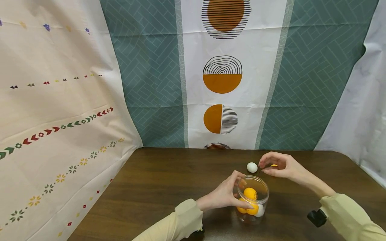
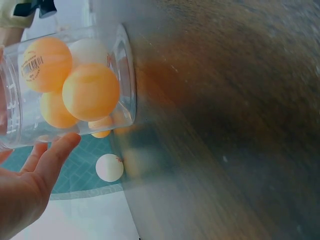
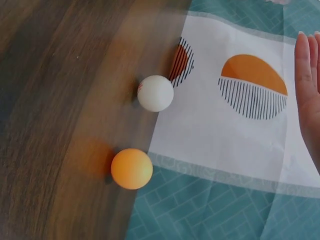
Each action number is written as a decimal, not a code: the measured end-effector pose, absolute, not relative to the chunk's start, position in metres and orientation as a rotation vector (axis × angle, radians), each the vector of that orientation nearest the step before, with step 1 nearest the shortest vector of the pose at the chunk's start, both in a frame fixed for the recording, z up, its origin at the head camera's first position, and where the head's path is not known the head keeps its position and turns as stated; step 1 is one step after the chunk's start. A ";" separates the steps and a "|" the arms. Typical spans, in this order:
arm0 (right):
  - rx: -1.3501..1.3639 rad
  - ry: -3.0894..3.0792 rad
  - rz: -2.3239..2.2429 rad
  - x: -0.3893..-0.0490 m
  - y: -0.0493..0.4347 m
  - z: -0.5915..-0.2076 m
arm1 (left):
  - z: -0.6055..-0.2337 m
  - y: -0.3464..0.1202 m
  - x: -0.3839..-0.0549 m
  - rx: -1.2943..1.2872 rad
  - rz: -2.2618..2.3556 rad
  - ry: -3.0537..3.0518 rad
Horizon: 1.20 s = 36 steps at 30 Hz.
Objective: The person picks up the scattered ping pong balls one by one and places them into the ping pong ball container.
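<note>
My left hand (image 1: pixel 222 194) grips a clear plastic jar (image 1: pixel 249 220) from its left side, thumb in front and fingers around the far side. Inside the jar lie several table tennis balls, orange ones (image 2: pixel 91 92) and a white one (image 2: pixel 89 53). To the right and farther back, my right hand (image 1: pixel 286 166) hovers with loosely bent fingers and nothing held. Past it, partly covered in the head view, an orange ball (image 3: pixel 131 169) rests on the table. A white ball (image 1: pixel 252 167) sits just left of the right fingertips, beyond the jar.
The dark wooden table (image 1: pixel 156 187) ends at a patterned cloth (image 1: pixel 223 100) hanging behind it. A cream embroidered cloth (image 1: pixel 60 134) hangs along the left side, a pale one (image 1: pixel 362 110) on the right. A black device (image 1: pixel 317 217) is at the right sleeve.
</note>
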State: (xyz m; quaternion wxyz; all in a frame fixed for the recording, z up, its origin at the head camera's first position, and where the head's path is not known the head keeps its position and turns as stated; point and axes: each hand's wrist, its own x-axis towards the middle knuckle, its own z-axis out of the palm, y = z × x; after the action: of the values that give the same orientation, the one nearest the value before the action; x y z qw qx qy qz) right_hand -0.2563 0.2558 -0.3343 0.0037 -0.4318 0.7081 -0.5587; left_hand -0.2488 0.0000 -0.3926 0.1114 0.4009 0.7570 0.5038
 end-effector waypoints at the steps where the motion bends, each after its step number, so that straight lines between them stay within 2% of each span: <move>1: -1.350 2.241 -1.753 -0.257 0.257 -0.335 | -0.393 0.000 -0.249 1.176 1.480 2.221; 36: -0.981 2.731 -1.693 -0.272 0.295 -0.363 | -0.394 0.000 -0.249 1.174 1.487 2.219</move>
State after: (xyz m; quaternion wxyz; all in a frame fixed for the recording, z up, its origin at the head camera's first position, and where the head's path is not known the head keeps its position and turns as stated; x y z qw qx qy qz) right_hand -0.2720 0.2949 -0.3635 -0.1087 -0.2903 0.8080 -0.5010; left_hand -0.2492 0.0001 -0.3937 0.1118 0.3999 0.7558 0.5064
